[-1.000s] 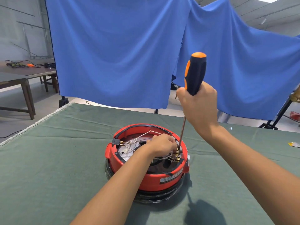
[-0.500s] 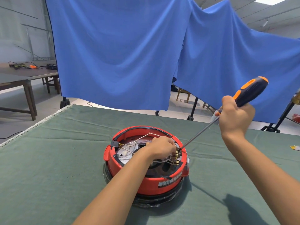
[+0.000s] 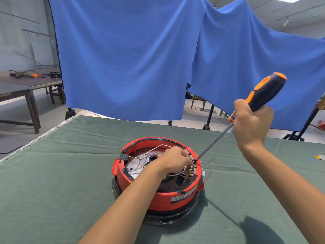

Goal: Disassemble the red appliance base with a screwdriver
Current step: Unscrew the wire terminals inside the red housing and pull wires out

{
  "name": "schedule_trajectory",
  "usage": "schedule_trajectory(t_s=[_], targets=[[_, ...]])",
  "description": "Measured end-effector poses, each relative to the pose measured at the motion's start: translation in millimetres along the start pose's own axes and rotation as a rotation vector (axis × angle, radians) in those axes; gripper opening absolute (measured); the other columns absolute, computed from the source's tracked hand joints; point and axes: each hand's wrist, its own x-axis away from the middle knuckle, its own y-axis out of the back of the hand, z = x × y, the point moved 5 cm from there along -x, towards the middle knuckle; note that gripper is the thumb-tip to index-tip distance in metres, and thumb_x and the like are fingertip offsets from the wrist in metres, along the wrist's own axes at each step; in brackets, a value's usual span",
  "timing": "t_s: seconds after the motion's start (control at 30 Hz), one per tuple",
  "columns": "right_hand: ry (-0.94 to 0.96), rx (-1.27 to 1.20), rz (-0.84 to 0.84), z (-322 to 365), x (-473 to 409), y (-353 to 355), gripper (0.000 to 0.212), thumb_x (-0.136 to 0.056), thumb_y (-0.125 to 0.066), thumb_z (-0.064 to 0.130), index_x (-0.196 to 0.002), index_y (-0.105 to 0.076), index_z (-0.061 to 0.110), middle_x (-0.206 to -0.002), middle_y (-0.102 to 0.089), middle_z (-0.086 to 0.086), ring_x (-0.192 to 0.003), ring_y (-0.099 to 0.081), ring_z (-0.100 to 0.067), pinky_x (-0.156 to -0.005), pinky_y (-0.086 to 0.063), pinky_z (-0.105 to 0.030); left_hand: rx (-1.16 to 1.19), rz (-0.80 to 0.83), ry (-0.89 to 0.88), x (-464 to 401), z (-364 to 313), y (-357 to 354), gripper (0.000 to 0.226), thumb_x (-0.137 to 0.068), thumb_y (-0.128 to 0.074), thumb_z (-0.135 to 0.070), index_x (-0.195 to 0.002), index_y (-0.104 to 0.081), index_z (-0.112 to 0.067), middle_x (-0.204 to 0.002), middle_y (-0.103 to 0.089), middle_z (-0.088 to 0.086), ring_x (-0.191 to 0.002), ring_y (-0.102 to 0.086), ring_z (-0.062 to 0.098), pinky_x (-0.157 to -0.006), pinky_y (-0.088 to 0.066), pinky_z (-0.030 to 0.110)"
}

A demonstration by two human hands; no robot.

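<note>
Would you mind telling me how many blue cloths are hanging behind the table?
2: one blue cloth hangs behind the table's left and middle, and the second cloth hangs to the right, behind the raised screwdriver. Others may lie outside the view.

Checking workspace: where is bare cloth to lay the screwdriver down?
Bare green table cloth stretches left of the round red appliance base, and behind it toward the blue curtain. Crowded: inside the base, where the left hand meets wires.
</note>
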Motion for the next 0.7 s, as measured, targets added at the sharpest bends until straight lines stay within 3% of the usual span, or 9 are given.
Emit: schedule_trajectory(t_s=[0.07, 0.2, 0.33, 0.43, 0.53, 0.63, 0.7], targets=[[0.056, 0.032, 0.052, 9.5, 3.3, -7.5, 0.027, -0.07, -0.05, 0.016, -0.058, -0.029, 0.004, -0.051, -0.033, -0.009, -0.04, -0.037, -0.013, -0.04, -0.034, -0.022, 0.002, 0.002, 0.002, 0.9, -0.8, -0.2, 0.031, -0.089, -0.058, -0.022, -0.058, -0.058, -0.022, -0.069, -0.056, -0.007, -0.085, -0.055, 0.025, -0.093, -0.047, 0.046], [0.097, 0.063, 0.1, 18.1, 7.4, -16.2, 0.028, -0.069, -0.05, 0.016, -0.059, -0.024, 0.009, -0.048, -0.026, 0.002, -0.045, -0.031, -0.014, -0.042, -0.036, -0.04, -0.01, 0.007, -0.002, 1.6, -2.0, -0.2, 0.029, -0.09, -0.057, -0.018, -0.061, -0.06, -0.014, -0.07, -0.058, 0.002, -0.077, -0.052, 0.022, -0.092, -0.047, 0.048], [0.096, 0.067, 0.113, 20.1, 10.8, -20.3, 0.027, -0.069, -0.05, 0.016, -0.061, -0.027, 0.005, -0.049, -0.025, 0.005, -0.048, -0.03, -0.018, -0.044, -0.04, -0.046, -0.042, 0.009, -0.018, 1.6, -4.1, -1.0, 0.023, -0.089, -0.053, -0.015, -0.068, -0.057, -0.01, -0.072, -0.053, 0.01, -0.076, -0.049, 0.027, -0.095, -0.044, 0.052], [0.109, 0.096, 0.124, 22.7, 11.3, -23.5, 0.028, -0.068, -0.051, 0.016, -0.059, -0.026, 0.009, -0.047, -0.024, 0.009, -0.05, -0.028, -0.023, -0.046, -0.041, -0.046, -0.084, 0.009, -0.027, 2.1, -5.5, -1.9, 0.028, -0.09, -0.048, -0.014, -0.063, -0.05, -0.01, -0.069, -0.048, 0.01, -0.074, -0.045, 0.029, -0.096, -0.041, 0.056], [0.165, 0.13, 0.152, 29.5, 13.6, -30.1, 0.031, -0.067, -0.051, 0.019, -0.058, -0.026, 0.004, -0.05, -0.025, -0.009, -0.055, -0.03, -0.039, -0.046, -0.037, -0.043, -0.125, 0.006, -0.031, 1.3, -5.5, -1.8, 0.035, -0.092, -0.046, -0.015, -0.057, -0.041, -0.013, -0.068, -0.045, 0.009, -0.075, -0.042, 0.029, -0.098, -0.038, 0.059], [0.237, 0.199, 0.184, 35.8, 17.3, -39.1, 0.03, -0.065, -0.05, 0.02, -0.056, -0.024, 0.006, -0.05, -0.026, -0.013, -0.053, -0.028, -0.034, -0.044, -0.027, -0.036, -0.145, 0.017, -0.028, 0.1, -4.6, -2.1, 0.034, -0.094, -0.047, -0.018, -0.061, -0.046, -0.013, -0.072, -0.049, 0.01, -0.083, -0.049, 0.033, -0.099, -0.038, 0.059], [0.278, 0.228, 0.203, 39.4, 19.2, -44.1, 0.03, -0.065, -0.049, 0.018, -0.058, -0.025, 0.003, -0.052, -0.029, -0.02, -0.052, -0.032, -0.038, -0.043, -0.029, -0.037, -0.155, 0.018, -0.025, 0.0, -4.5, -2.4, 0.029, -0.095, -0.047, -0.019, -0.067, -0.051, -0.012, -0.079, -0.055, 0.013, -0.094, -0.054, 0.037, -0.1, -0.037, 0.058]])
